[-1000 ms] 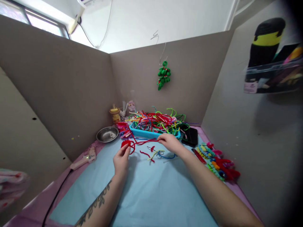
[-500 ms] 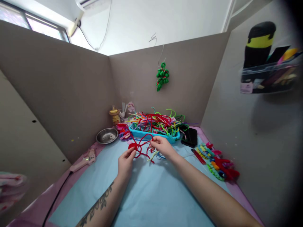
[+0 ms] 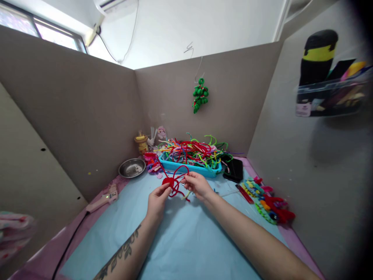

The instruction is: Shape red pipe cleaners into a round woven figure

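A red pipe-cleaner piece [image 3: 168, 181] with a dense, rounded part and several loose strands is held above the blue table cover. My left hand [image 3: 159, 197] pinches its lower edge between thumb and fingertips. Just to the right, my right hand [image 3: 197, 185] has its fingers closed on one red strand [image 3: 182, 167], which arches up in a loop between the hands. Other strands dangle below, ending near a pale yellow-green pipe cleaner [image 3: 186, 196] on the table. What the curled fingers of my right hand cover is hidden.
Behind the hands stands a blue basket [image 3: 201, 170] heaped with coloured pipe cleaners. A metal bowl [image 3: 131, 168] and glue gun [image 3: 103, 197] lie left. On the right are a black phone [image 3: 234, 169], a red cutter [image 3: 244, 193] and finished pipe-cleaner pieces [image 3: 274, 208].
My left hand and the red piece have shifted slightly right, while my right hand has come a little left and down. The gap between the hands is narrower.
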`<state>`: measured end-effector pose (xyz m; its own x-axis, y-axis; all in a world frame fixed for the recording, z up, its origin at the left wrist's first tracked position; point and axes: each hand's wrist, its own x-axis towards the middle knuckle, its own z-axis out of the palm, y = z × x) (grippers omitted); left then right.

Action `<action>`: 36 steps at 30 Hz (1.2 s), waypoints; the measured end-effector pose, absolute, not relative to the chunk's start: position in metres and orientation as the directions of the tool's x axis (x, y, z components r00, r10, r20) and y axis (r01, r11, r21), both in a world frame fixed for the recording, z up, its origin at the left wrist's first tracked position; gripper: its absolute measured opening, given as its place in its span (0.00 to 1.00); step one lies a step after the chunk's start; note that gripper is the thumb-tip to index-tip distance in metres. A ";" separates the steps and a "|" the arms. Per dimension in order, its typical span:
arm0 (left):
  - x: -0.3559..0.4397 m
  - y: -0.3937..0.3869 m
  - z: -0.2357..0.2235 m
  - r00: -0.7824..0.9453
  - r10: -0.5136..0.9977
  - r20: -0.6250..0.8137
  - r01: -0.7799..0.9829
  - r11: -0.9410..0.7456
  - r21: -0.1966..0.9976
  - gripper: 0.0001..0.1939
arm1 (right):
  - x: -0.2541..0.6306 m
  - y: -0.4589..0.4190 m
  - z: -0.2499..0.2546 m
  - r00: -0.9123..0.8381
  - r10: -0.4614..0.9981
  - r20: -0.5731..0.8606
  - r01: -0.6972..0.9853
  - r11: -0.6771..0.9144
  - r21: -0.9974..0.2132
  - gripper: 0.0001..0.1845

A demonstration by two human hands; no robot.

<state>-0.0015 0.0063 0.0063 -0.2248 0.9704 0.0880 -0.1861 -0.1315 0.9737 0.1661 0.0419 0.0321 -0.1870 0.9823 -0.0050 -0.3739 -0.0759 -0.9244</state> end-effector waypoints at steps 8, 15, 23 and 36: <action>0.001 0.003 0.010 -0.171 0.980 0.102 -0.154 -0.129 0.980 0.16 | 0.154 0.028 0.027 -0.346 0.930 -0.122 0.059 -0.108 -0.992 0.09; -0.004 0.009 0.004 -0.237 0.971 0.039 -0.237 -0.097 0.967 0.19 | 0.146 0.024 0.028 -0.269 0.962 0.036 0.174 0.086 -0.981 0.11; -0.009 0.015 0.001 -0.280 0.958 -0.069 -0.393 -0.049 0.918 0.22 | 0.148 0.002 0.029 -0.425 0.681 0.597 0.627 0.697 -0.349 0.06; -0.003 0.008 0.003 -0.255 0.967 0.011 -0.265 -0.080 0.961 0.21 | 0.136 -0.013 0.027 -0.638 0.690 0.341 0.737 0.676 0.012 0.17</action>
<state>-0.0034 0.0082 0.0028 -0.2547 0.9670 0.0106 -0.2649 -0.0803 0.9609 0.1360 -0.0134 0.0272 -0.6385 0.6901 0.3408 0.7370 0.6758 0.0122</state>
